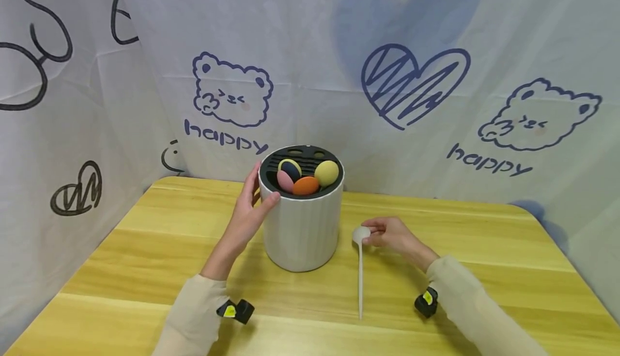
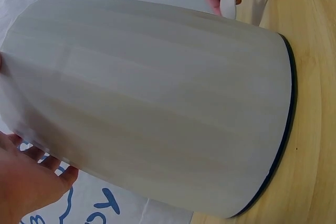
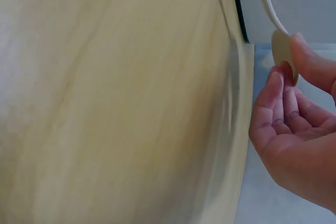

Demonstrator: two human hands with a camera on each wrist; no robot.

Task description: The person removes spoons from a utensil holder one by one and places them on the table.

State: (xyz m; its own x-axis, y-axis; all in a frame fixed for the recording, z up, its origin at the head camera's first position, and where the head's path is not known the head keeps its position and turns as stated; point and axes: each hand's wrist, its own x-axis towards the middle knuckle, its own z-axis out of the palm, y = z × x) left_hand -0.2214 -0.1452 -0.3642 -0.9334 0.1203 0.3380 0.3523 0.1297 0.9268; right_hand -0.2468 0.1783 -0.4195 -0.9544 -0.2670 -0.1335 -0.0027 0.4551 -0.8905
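A white ribbed cylindrical utensil holder (image 1: 300,232) with a black slotted top stands upright on the table. Several oval-ended pieces sit in its top: a yellow one (image 1: 326,173), an orange one (image 1: 305,186), a pink one (image 1: 285,180) and a dark blue one with a yellow edge (image 1: 290,170). My left hand (image 1: 247,216) grips the holder's upper left side, thumb at the front. To its right, my right hand (image 1: 392,235) pinches an off-white spoon (image 1: 360,275) by the bowl, its thin handle pointing toward me. In the right wrist view, thumb and fingertips clasp the spoon's bowl (image 3: 282,48).
The wooden table (image 1: 484,270) carries the holder near its far edge. Behind it hangs a white cloth (image 1: 310,113) printed with hearts and bears, and the cloth continues along the left side. A black strapped device sits on each wrist.
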